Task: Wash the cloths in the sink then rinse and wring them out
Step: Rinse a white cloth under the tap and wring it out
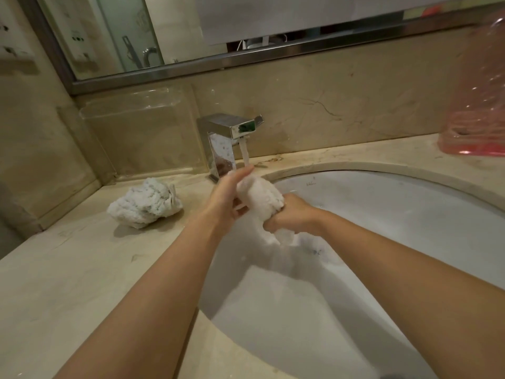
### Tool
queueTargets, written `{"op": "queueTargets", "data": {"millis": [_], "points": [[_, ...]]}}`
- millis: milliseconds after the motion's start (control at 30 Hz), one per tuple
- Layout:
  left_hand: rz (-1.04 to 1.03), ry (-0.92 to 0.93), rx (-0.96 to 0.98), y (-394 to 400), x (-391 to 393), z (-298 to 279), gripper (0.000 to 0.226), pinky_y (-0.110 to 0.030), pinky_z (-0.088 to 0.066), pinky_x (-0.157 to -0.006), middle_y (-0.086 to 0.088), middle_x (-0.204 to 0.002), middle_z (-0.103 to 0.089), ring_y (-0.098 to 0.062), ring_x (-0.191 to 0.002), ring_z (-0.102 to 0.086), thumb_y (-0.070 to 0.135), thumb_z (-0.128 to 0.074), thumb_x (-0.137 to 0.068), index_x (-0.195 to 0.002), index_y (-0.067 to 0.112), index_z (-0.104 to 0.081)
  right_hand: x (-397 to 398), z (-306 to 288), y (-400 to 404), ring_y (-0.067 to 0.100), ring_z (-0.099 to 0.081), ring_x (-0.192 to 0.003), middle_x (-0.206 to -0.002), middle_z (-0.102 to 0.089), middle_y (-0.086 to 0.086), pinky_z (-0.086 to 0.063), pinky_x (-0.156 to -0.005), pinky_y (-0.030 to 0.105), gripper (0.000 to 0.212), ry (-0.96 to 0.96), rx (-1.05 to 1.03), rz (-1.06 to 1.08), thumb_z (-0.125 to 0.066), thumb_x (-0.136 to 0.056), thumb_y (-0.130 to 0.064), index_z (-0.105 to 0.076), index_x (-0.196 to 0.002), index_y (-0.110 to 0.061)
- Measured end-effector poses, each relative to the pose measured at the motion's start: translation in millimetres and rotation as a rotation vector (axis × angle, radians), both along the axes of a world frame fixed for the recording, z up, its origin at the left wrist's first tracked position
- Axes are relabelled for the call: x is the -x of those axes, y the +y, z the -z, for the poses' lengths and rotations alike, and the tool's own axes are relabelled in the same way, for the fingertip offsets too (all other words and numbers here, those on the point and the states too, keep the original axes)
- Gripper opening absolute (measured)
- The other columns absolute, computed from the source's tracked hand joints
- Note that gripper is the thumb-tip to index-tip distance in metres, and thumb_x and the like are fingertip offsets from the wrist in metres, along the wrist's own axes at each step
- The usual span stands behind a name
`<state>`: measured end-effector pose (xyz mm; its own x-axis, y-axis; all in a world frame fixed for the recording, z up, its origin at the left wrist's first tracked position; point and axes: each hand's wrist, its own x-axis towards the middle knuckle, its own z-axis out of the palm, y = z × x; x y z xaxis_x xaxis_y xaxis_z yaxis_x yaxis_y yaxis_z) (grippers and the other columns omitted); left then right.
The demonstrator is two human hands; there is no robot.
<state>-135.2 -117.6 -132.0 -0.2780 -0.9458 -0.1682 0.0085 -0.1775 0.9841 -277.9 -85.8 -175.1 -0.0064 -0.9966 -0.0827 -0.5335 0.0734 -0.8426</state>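
Beige marble countertop (82, 269) and backsplash (341, 110) beneath a metal-framed mirror (114, 36).

Small mark on sink (382, 203) rim, illegible.

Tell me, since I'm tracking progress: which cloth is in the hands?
The cloth over the sink, under the tap; the other cloth lies bunched on the counter.
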Motion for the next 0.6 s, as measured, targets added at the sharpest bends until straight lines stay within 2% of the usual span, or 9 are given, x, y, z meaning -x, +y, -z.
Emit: {"op": "queueTargets", "data": {"millis": [67, 133, 200, 267, 367, 467, 533, 600], "points": [[0.096, -0.021, 0.046, -2.2, 1.1, 3.9, 0.071, -0.039, -0.055, -0.087, -0.009, -0.122, -0.062, -0.025, -0.107, -0.064, 0.037, -0.077, -0.075, -0.134, 0.018, -0.043, 0.9, -2.0, 1.8, 0.018, -0.06, -0.077, -0.08, -0.061, 0.003, -0.049, -0.065, 0.03, 0.018, -0.111, -0.044, -0.042, -0.069, -0.075, -0.007, -0.063, -0.091, -0.013], [0.108, 0.021, 0.086, -2.5, 2.9, 4.7, 0.082, -0.045, -0.055, -0.088, -0.007, -0.126, -0.058, -0.027, -0.108, -0.063, 0.027, -0.079, -0.075, -0.14, 0.029, -0.029, -3.5, -5.2, -1.8, 0.023, -0.066, -0.089, -0.09, -0.067, 0.008, -0.054, -0.077, 0.036, 0.031, -0.206, -0.088, -0.118, -0.069, -0.076, -0.01, -0.064, -0.106, -0.01], [0.057, 0.042, 0.132, -6.8, 4.1, 7.6, 0.089, -0.045, -0.056, -0.088, -0.007, -0.128, -0.056, -0.027, -0.107, -0.063, 0.025, -0.082, -0.073, -0.143, 0.027, -0.027, -9.7, -10.3, -6.1, 0.024, -0.068, -0.096, -0.097, -0.069, 0.009, -0.052, -0.084, 0.037, 0.034, -0.257, -0.167, -0.203, -0.069, -0.082, -0.011, -0.062, -0.116, -0.007], [-0.012, 0.048, 0.186, -9.1, 3.4, 10.1, 0.099, -0.046, -0.054, -0.092, -0.007, -0.128, -0.057, -0.026, -0.108, -0.063, 0.033, -0.087, -0.062, -0.144, 0.022, -0.031, -12.3, -18.1, -6.7, 0.022, -0.064, -0.103, -0.105, -0.066, 0.005, -0.051, -0.09, 0.035, 0.034, -0.196, -0.245, -0.26, -0.07, -0.084, -0.018, -0.061, -0.116, -0.013], [-0.086, 0.014, 0.218, -8.3, 3.4, 10.3, 0.109, -0.049, -0.051, -0.095, -0.003, -0.132, -0.054, -0.027, -0.113, -0.059, 0.033, -0.089, -0.055, -0.146, 0.028, -0.029, -4.9, -26.7, -5.4, 0.022, -0.05, -0.124, -0.129, -0.057, 0.003, -0.036, -0.11, 0.045, 0.041, -0.071, -0.362, -0.273, -0.067, -0.085, -0.024, -0.055, -0.125, -0.02], [-0.074, -0.034, 0.21, -6.9, 5.3, 11.4, 0.113, -0.048, -0.054, -0.091, -0.004, -0.129, -0.055, -0.027, -0.111, -0.06, 0.025, -0.093, -0.049, -0.144, 0.024, -0.031, 7.2, -25.6, -5.1, 0.023, -0.058, -0.107, -0.111, -0.062, 0.009, -0.043, -0.104, 0.044, 0.026, -0.342, -0.266, -0.209, -0.053, -0.091, -0.008, -0.058, -0.116, -0.013], [-0.035, -0.076, 0.21, -3.7, 5.6, 10.7, 0.093, -0.044, -0.057, -0.084, -0.008, -0.121, -0.061, -0.027, -0.104, -0.063, 0.01, -0.091, -0.057, -0.135, 0.013, -0.041, 12.9, -24.7, -8.8, 0.021, -0.061, -0.108, -0.114, -0.065, 0.009, -0.048, -0.097, 0.042, 0.033, -0.52, -0.134, -0.061, -0.05, -0.093, -0.003, -0.057, -0.123, -0.014], [0.005, -0.149, 0.227, -0.1, 4.7, 9.0, 0.077, -0.037, -0.058, -0.077, -0.008, -0.115, -0.063, -0.024, -0.098, -0.063, -0.002, -0.086, -0.061, -0.127, 0.01, -0.049, 15.0, -25.9, -14.3, 0.021, -0.062, -0.11, -0.113, -0.067, 0.007, -0.05, -0.086, 0.035, 0.04, -0.564, 0.014, 0.17, -0.044, -0.091, 0.006, -0.059, -0.122, -0.015]]}}
